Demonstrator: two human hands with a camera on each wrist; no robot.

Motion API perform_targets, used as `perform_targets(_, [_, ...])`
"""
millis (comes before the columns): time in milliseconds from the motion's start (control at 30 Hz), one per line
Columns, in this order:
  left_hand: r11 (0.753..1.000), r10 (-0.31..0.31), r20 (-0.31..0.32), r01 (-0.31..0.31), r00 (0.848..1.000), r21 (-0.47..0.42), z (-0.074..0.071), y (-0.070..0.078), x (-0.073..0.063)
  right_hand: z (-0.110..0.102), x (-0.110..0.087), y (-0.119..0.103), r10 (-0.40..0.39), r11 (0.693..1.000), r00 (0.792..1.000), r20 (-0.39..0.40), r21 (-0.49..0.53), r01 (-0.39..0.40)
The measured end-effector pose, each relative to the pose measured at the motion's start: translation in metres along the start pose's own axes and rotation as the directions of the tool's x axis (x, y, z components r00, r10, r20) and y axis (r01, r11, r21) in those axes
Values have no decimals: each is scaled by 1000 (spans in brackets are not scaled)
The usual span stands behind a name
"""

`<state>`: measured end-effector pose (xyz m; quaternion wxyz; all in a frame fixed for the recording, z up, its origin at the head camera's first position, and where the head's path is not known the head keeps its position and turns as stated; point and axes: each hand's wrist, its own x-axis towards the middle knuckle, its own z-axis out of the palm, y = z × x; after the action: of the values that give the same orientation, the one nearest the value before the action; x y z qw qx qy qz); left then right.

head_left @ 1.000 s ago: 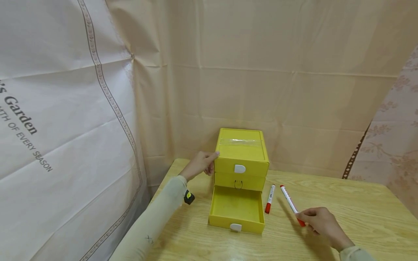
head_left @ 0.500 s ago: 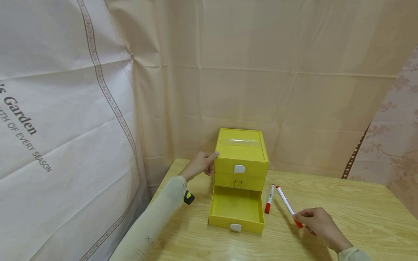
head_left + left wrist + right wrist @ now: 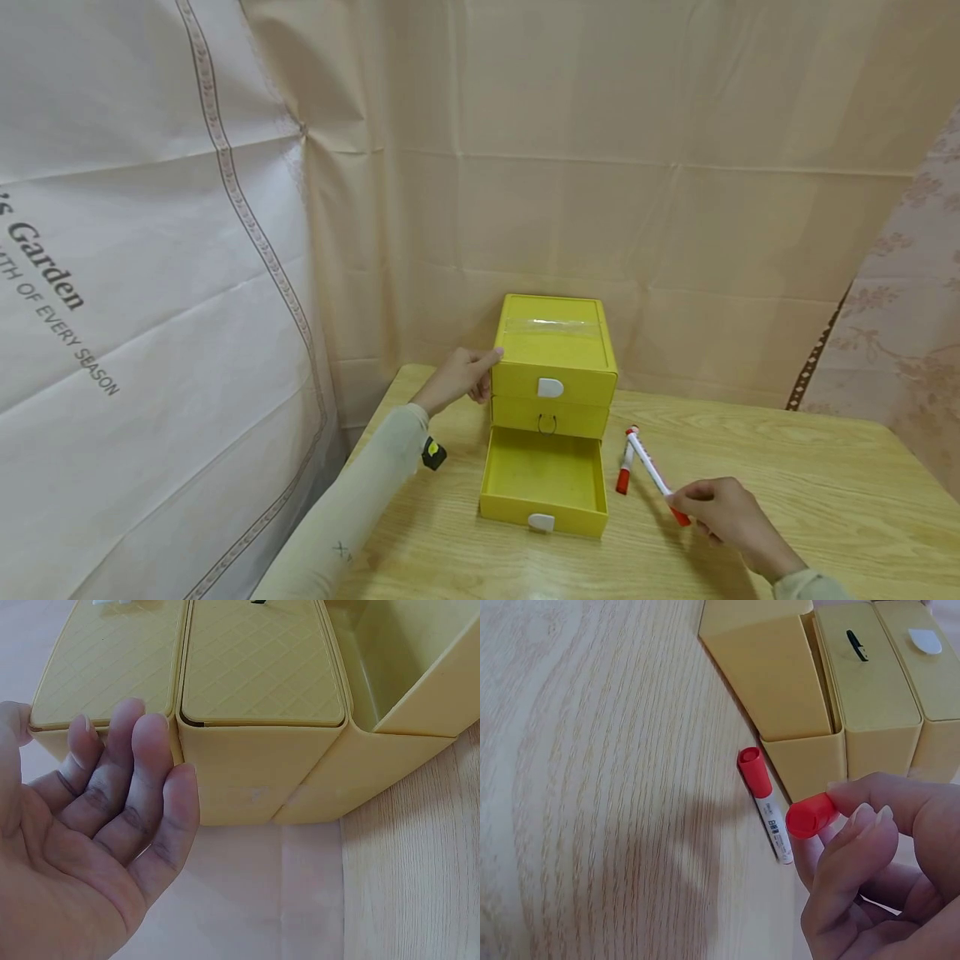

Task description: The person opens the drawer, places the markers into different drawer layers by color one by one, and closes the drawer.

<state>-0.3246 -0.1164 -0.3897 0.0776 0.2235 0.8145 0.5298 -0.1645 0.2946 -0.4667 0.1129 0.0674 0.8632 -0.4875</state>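
My right hand (image 3: 731,517) pinches a white marker (image 3: 651,465) with a red cap (image 3: 810,816) between thumb and fingers, near the capped end. Its far tip overlaps the end of a second red-capped marker (image 3: 624,477) lying on the table beside the yellow drawer box (image 3: 555,333). My left hand (image 3: 459,379) rests at the box's upper left front corner, thumb along the top edge. Its other fingers (image 3: 154,750) bend loosely beside the side wall in the left wrist view. The bottom drawer (image 3: 543,475) is pulled out with nothing in it; the upper two are closed.
The box stands on a wooden table (image 3: 810,475) near a beige cloth backdrop (image 3: 562,208). White printed cloth (image 3: 150,292) hangs at the left. Clear tape (image 3: 555,325) crosses the box top. A small black object (image 3: 433,454) shows at the left wrist.
My right hand has moved slightly left, bringing the held marker's far end over the other marker. That lying marker has shifted a little right. The left hand and box have stayed put.
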Motion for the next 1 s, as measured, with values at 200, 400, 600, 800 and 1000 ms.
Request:
perform_targets(200, [1000, -5, -4, 5, 1000, 5, 0, 1, -1, 2, 1, 0, -14, 1000, 1000, 8, -11, 15])
perform_targets(400, [1000, -11, -9, 11, 1000, 15, 0, 2, -2, 3, -1, -1, -36, 999, 999, 40, -6, 36])
perform_targets(600, [1000, -10, -7, 11, 1000, 19, 0, 3, -2, 2, -1, -2, -53, 999, 996, 67, -1, 54])
perform_targets(800, [1000, -6, -7, 6, 1000, 18, 0, 3, -3, 2, 0, -5, -59, 998, 994, 94, 11, 58])
perform_targets(1000, [1000, -5, -9, 5, 1000, 18, 0, 3, -2, 3, 0, -8, -68, 998, 992, 111, 17, 66])
